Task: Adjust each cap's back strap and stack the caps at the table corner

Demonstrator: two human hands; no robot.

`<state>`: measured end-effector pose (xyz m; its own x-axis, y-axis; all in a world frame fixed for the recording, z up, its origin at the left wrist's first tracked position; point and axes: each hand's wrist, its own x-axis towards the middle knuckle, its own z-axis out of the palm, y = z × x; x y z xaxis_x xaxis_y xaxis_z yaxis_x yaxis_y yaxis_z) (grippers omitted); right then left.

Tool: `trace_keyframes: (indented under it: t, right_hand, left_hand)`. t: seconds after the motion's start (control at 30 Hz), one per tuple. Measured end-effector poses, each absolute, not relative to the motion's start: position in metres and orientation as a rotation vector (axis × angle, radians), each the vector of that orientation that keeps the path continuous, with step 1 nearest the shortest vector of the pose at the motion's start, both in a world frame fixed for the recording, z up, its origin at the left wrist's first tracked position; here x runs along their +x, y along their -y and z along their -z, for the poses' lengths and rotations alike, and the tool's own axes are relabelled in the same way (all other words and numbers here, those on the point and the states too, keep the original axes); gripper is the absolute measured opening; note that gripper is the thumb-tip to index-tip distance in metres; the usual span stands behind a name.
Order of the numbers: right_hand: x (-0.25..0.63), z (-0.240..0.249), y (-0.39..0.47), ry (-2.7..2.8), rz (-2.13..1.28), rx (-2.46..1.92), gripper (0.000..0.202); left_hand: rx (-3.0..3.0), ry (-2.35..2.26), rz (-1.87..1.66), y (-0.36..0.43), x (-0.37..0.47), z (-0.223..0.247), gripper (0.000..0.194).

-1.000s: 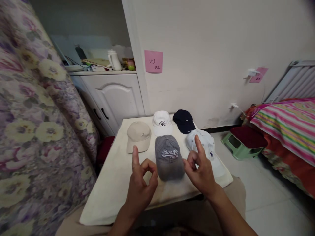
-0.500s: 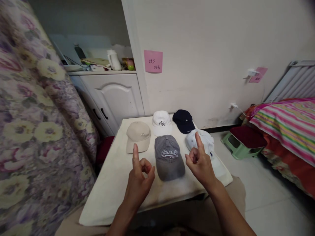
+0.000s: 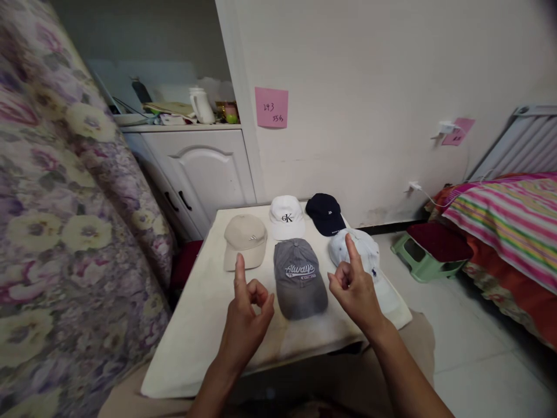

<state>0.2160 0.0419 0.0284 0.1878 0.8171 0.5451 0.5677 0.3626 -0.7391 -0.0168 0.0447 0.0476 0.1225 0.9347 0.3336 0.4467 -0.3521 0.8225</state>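
Note:
Several caps lie on a small white table (image 3: 195, 337): a beige cap (image 3: 245, 239), a white cap (image 3: 286, 216) with a black logo, a navy cap (image 3: 325, 213), a grey "Always" cap (image 3: 299, 277) and a pale cap (image 3: 364, 255). My left hand (image 3: 247, 313) hovers over the table left of the grey cap, index finger raised, other fingers curled. On the other side of the grey cap my right hand (image 3: 355, 290) makes the same gesture in front of the pale cap. Neither hand holds anything.
A floral-covered bed or sofa (image 3: 65, 220) fills the left. White cabinet (image 3: 200, 174) with clutter stands behind the table. A pink note (image 3: 271, 108) hangs on the wall. A green stool (image 3: 429, 255) and a striped bed (image 3: 509, 226) sit at right.
Both hands curled their fingers tighter, leaving the index fingers up, and moved slightly away from me. The caps have not moved.

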Motion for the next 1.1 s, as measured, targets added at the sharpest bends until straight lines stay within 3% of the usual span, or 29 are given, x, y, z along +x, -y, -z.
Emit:
trace_keyframes:
  t: [1.1]
  right_hand:
    - [0.221, -0.020, -0.056, 1.461, -0.329, -1.378, 0.086]
  left_hand:
    - [1.780, -1.306, -1.127, -0.067, -0.018, -0.032, 0.094]
